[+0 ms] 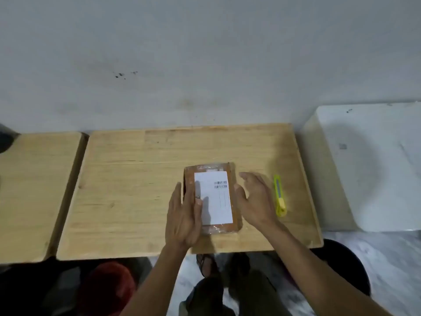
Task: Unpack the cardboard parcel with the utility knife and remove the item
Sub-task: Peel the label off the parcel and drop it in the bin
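Observation:
A brown cardboard parcel [213, 176] wrapped in clear tape lies flat on the wooden table [136, 179], with a white label and barcode on top. My left hand [183, 215] rests against the parcel's left side, thumb lying on the label, fingers straight. My right hand [255, 199] hovers just right of the parcel, fingers spread and holding nothing. A yellow utility knife [279, 194] lies on the table to the right of my right hand, apart from it, blade end pointing away from me.
A second wooden table [34, 190] stands to the left with a narrow gap between. A white block [369, 167] sits at the right. A grey wall is behind. Below the table edge are a red stool [107, 286], a dark stool [346, 265] and my legs.

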The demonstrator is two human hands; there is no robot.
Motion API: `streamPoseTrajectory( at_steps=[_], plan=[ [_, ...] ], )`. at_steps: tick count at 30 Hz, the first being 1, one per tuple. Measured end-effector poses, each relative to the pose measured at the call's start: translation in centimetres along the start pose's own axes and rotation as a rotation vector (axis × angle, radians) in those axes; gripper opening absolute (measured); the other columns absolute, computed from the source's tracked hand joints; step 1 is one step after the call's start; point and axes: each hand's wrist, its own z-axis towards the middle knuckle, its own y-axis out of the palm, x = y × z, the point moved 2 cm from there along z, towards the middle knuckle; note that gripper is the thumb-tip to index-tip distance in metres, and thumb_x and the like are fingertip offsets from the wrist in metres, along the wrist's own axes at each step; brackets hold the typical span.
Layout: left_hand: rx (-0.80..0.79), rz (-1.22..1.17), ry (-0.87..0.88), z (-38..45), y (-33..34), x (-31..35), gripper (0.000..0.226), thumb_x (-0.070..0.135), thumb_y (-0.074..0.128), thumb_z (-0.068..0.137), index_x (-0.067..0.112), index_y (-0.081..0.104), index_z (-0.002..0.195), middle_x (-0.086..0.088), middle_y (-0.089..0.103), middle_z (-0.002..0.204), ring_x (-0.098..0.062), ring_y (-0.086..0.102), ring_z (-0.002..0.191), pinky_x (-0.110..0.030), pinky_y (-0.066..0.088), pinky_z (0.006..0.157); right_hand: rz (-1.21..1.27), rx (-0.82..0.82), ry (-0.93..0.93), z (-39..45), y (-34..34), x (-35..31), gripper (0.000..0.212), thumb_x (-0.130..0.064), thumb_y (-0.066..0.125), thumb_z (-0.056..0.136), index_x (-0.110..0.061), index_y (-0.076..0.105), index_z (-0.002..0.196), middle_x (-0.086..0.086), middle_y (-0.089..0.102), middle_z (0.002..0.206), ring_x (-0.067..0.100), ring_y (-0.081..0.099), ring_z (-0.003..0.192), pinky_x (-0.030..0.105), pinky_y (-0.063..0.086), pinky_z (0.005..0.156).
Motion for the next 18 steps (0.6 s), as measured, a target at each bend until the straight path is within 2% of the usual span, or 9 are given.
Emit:
streamPoseTrajectory(
  at_steps=[4, 6, 8, 11, 15, 18],
  plan=[
    [0.025, -0.074, -0.007, -0.2, 1.7, -0.6, 0.061, 0.051, 0.025, 0.103, 0.031, 0.016, 0.16, -0.003, 0.013, 0.167, -0.01, 0.007, 0.153, -0.031, 0.02, 0.12, 0.032, 0.001, 0.06, 0.7, 2.3, 1.3, 0.034, -0.02, 0.062, 0.091, -0.015, 0.061, 0.125, 0.0, 0.063, 0.118, 0.022, 0.063, 0.113, 0.042, 0.051, 0.097],
    [0.04, -0.099, -0.014, -0.1, 2.5, -1.2, 0.062, 0.051, 0.028, 0.102, 0.029, 0.017, 0.16, -0.003, 0.008, 0.168, -0.005, -0.001, 0.154, -0.028, 0.017, 0.12, 0.035, 0.0, 0.078, 1.2, 3.1, 1.9, 0.034, -0.02, 0.064, 0.09, -0.017, 0.062, 0.124, -0.006, 0.061, 0.115, 0.019, 0.063, 0.112, 0.041, 0.051, 0.097],
    [0.062, -0.107, 0.001, 0.1, 3.0, -1.4, 0.064, 0.048, 0.031, 0.102, 0.024, 0.019, 0.16, -0.003, 0.004, 0.169, -0.007, -0.005, 0.155, -0.029, 0.016, 0.121, 0.022, -0.011, 0.076, 2.0, 3.6, 2.2, 0.034, -0.02, 0.065, 0.089, -0.018, 0.062, 0.123, -0.01, 0.059, 0.112, 0.019, 0.062, 0.111, 0.04, 0.052, 0.096],
    [0.091, -0.125, 0.002, 0.2, 3.5, -1.2, 0.063, 0.044, 0.036, 0.102, 0.02, 0.022, 0.159, -0.002, 0.002, 0.168, -0.013, -0.002, 0.156, -0.035, 0.023, 0.12, 0.005, -0.038, 0.1, 3.3, 4.4, 2.8, 0.035, -0.022, 0.065, 0.089, -0.02, 0.06, 0.123, -0.003, 0.061, 0.115, 0.019, 0.059, 0.111, 0.039, 0.051, 0.096],
    [0.075, -0.071, 0.044, 0.3, 4.1, -1.9, 0.065, 0.046, 0.032, 0.103, 0.014, 0.022, 0.159, -0.011, 0.009, 0.168, -0.022, -0.002, 0.157, -0.045, 0.025, 0.123, -0.029, -0.036, 0.079, 5.0, 5.2, 3.0, 0.038, -0.027, 0.065, 0.089, -0.021, 0.06, 0.126, -0.002, 0.062, 0.114, 0.017, 0.055, 0.112, 0.032, 0.048, 0.093],
    [0.092, -0.085, 0.022, 0.3, 4.2, -1.8, 0.065, 0.043, 0.035, 0.102, 0.015, 0.021, 0.159, -0.011, 0.008, 0.168, -0.021, -0.001, 0.157, -0.045, 0.026, 0.122, -0.042, -0.04, 0.079, 5.8, 5.5, 3.0, 0.039, -0.028, 0.066, 0.088, -0.023, 0.06, 0.126, -0.001, 0.061, 0.113, 0.018, 0.053, 0.112, 0.032, 0.048, 0.091]
  ],
)
